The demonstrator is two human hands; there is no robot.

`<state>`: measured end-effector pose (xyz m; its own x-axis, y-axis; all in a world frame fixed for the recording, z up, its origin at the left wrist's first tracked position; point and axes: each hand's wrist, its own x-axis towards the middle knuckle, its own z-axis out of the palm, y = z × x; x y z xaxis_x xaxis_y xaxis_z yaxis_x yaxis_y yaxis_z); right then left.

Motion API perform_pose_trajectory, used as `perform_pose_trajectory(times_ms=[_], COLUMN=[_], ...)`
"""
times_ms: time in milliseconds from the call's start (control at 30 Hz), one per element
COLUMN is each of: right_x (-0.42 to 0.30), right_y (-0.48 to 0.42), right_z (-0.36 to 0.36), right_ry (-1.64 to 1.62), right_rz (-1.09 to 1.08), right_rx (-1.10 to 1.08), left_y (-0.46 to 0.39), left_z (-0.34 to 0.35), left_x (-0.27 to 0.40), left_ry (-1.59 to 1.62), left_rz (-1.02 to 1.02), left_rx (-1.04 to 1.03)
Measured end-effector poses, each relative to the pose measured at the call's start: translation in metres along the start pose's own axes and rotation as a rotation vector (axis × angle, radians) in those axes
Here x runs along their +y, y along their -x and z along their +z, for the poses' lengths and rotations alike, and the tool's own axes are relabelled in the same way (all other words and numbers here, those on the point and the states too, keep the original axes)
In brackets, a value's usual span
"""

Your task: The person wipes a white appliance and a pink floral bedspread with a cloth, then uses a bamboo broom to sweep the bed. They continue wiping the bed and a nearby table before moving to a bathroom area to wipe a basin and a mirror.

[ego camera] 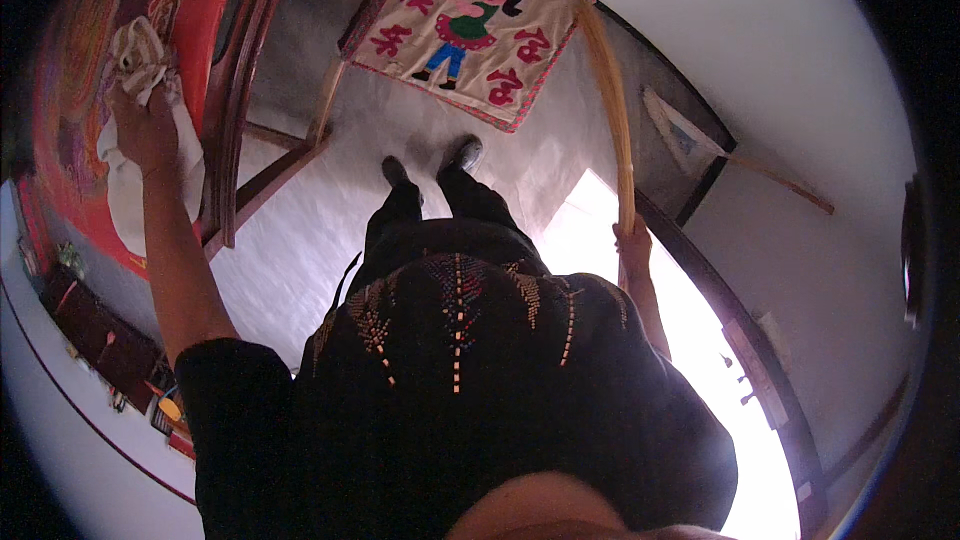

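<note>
At the left, my left hand (pixel 142 127) grips a crumpled pale cloth (pixel 139 49) with stripes. Part of the fabric hangs down beside my wrist. The cloth is over or against a red, patterned surface (pixel 90 187) with a dark wooden edge; whether it touches cannot be made out. On the right, my right hand (pixel 636 244) is closed around a long straw-coloured pole or bundle (pixel 615 105). Its far end reaches the corner of a beige fabric panel (pixel 465 37), which carries a figure and red characters.
A dark wooden frame with legs (pixel 274 184) stands beside the red surface. My dark shoes (pixel 461 154) are on the grey floor (pixel 352 120). Bright light comes through an opening (pixel 720 390) on the right. Several small items lie on a dark cabinet (pixel 97 322) at far left.
</note>
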<state>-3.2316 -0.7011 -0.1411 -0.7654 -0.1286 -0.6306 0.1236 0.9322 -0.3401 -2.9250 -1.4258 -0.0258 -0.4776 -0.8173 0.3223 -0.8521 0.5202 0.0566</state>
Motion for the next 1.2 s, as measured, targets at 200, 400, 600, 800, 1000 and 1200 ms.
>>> perform_pose_trajectory(times_ms=[200,400,600,800,1000,1200], right_x=[-0.033,-0.013,-0.012,-0.140,-0.144,-0.162], right_y=[0.030,-0.012,0.056,0.035,-0.145,-0.131], right_z=[0.032,0.017,0.014,0.065,0.068,0.036], right_ry=[0.044,-0.503,-0.401,0.054,0.324,0.150], right_rz=[-0.419,0.219,0.085,-0.438,-0.560,-0.378], right_rx=[0.114,0.099,0.022,-0.386,-0.018,0.013], left_y=[0.001,0.000,0.001,0.004,0.002,0.001], left_z=[0.001,-0.015,-0.006,-0.009,-0.002,0.006], left_x=[-0.007,0.020,0.007,0.009,0.008,-0.013], left_ry=[-0.051,-0.017,0.001,-0.059,-0.048,-0.066], left_rz=[0.021,-0.014,0.008,-0.025,0.002,0.022], left_rx=[-0.029,0.013,0.024,0.033,0.064,0.043])
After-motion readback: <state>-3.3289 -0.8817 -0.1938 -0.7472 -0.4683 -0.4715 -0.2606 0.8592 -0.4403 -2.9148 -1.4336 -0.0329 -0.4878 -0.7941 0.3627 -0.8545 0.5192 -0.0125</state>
